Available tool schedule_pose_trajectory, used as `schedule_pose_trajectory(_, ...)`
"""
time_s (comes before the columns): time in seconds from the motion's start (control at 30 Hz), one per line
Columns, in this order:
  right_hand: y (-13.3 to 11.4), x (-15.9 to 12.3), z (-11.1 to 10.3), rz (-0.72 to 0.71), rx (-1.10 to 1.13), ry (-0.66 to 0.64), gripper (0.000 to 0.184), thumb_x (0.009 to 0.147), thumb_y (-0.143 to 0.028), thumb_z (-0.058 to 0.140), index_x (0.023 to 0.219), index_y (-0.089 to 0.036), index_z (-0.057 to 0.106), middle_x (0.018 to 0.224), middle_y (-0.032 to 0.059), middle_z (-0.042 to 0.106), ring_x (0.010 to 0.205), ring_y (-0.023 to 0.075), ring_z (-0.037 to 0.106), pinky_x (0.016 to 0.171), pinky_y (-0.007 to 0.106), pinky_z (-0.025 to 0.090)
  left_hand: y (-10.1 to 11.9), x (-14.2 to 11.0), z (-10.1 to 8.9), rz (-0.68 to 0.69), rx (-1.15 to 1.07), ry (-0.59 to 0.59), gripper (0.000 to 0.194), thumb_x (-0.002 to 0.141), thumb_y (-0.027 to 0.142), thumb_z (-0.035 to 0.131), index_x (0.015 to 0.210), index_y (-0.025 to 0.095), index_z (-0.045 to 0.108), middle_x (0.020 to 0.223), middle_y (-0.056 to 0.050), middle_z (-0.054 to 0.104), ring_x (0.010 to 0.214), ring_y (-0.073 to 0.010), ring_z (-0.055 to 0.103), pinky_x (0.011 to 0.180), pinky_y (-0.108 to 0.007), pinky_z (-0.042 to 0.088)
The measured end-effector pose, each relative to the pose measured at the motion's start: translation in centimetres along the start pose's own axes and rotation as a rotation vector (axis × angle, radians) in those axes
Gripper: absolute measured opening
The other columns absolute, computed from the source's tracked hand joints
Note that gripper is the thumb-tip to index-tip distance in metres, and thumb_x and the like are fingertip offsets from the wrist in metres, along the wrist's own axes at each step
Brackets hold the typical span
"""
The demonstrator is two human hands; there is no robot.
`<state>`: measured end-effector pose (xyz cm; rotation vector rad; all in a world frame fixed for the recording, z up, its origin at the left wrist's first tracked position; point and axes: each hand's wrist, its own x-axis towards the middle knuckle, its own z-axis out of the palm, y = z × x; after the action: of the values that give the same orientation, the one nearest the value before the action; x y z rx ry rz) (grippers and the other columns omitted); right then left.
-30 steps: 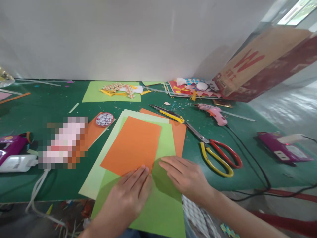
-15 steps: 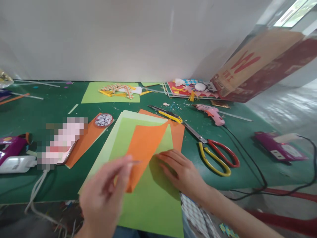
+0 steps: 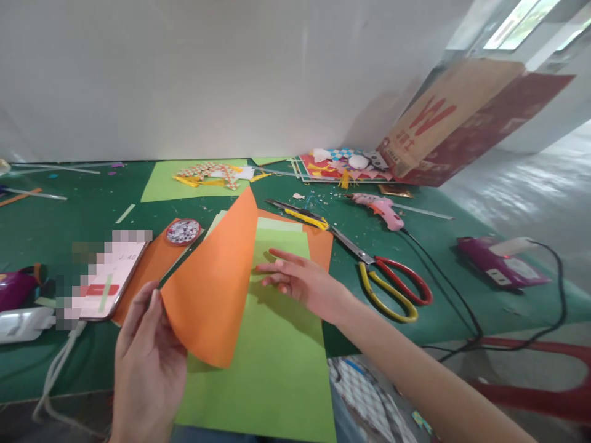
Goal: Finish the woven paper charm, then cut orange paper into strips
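While your left hand [image 3: 150, 354] pinches an orange sheet [image 3: 217, 289] by its lower left edge, thumb against fingers, the paper bows in a curve with its far corner pointing up toward the wall [image 3: 207, 80]. Your right hand [image 3: 305, 283] is half open with its fingers loosely spread, and it holds nothing; its fingertips come very near the orange sheet's right edge, though from this angle you can't be sure whether they touch. Below both hands lies a green sheet [image 3: 277, 369], reaching past the near edge of the table [image 3: 87, 212] toward your lap. Under that you have a paler green sheet [image 3: 284, 226], and another orange piece [image 3: 321, 246] shows at the right.

Just to the right of this stack sit scissors [image 3: 392, 283] with one red and one yellow handle, and a yellow utility knife [image 3: 302, 215] lies at its far edge. To your left, a round tub [image 3: 183, 232] of small black-and-white pieces and a phone [image 3: 111, 283] rest by more orange paper [image 3: 148, 271]. Farther off on your right are a pink glue gun [image 3: 381, 209], a purple power strip [image 3: 501, 264] and a brown paper bag [image 3: 452, 117].
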<state>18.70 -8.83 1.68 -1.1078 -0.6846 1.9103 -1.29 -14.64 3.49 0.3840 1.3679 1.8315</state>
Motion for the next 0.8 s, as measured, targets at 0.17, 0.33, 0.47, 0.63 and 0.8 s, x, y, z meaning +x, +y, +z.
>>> schedule_pose_trajectory(0.17, -0.5, 1.2, -0.3, -0.276, -0.398, 0.059, 0.067, 0.066, -0.030, 0.074, 0.127, -0.021, 0.048, 0.113, 0.0101, 0.063, 0.096, 0.0195, 0.062, 0.076, 0.032, 0.051, 0.3, 1.1, -0.4, 0.268, -0.051, -0.083, 0.008, 0.074, 0.017, 0.069, 0.080, 0.022, 0.069, 0.076, 0.004, 0.067, 0.073, -0.0082, 0.063, 0.067, -0.016, 0.054)
schedule_pose_trajectory(0.33, -2.8, 4.1, 0.1, -0.531, -0.632, -0.019, 0.076, 0.055, -0.033, 0.080, 0.126, -0.026, 0.051, 0.137, 0.0088, 0.049, 0.130, 0.0240, 0.039, 0.098, 0.040, 0.040, 1.1, 1.8, 0.1, 0.297, 0.033, -0.256, 0.010, 0.074, 0.021, 0.070, 0.083, 0.026, 0.070, 0.075, 0.003, 0.066, 0.077, -0.0120, 0.062, 0.066, -0.020, 0.053)
schedule_pose_trajectory(0.47, -4.1, 5.3, 0.5, -0.489, -0.594, -0.250, 0.037, 0.059, -0.037, 0.078, 0.092, -0.024, 0.067, 0.111, 0.0030, 0.066, 0.111, 0.0228, 0.057, 0.096, 0.040, 0.042, 1.6, 2.3, 0.1, 0.332, 0.085, -0.243, 0.010, 0.074, 0.025, 0.072, 0.082, 0.030, 0.071, 0.072, 0.006, 0.066, 0.072, -0.0114, 0.059, 0.072, -0.022, 0.053)
schedule_pose_trajectory(0.63, -3.8, 4.8, 0.3, -0.467, -0.454, -0.193, 0.027, 0.060, -0.039, 0.078, 0.077, -0.020, 0.068, 0.079, 0.0003, 0.069, 0.079, 0.0185, 0.064, 0.074, 0.034, 0.050, 1.7, 2.3, 0.7, 0.173, 0.105, -0.338, 0.025, 0.077, 0.049, 0.065, 0.095, 0.033, 0.070, 0.094, 0.004, 0.071, 0.093, -0.0189, 0.063, 0.084, -0.032, 0.054)
schedule_pose_trajectory(0.8, -3.0, 4.0, -0.5, -0.579, -0.297, 0.028, 0.027, 0.062, -0.037, 0.078, 0.081, -0.022, 0.068, 0.081, 0.0007, 0.070, 0.078, 0.0181, 0.064, 0.074, 0.034, 0.051, 0.7, 3.0, 1.2, 0.079, 0.281, -0.481, 0.043, 0.066, 0.046, 0.075, 0.104, 0.026, 0.068, 0.116, -0.002, 0.067, 0.102, -0.0275, 0.063, 0.079, -0.037, 0.058)
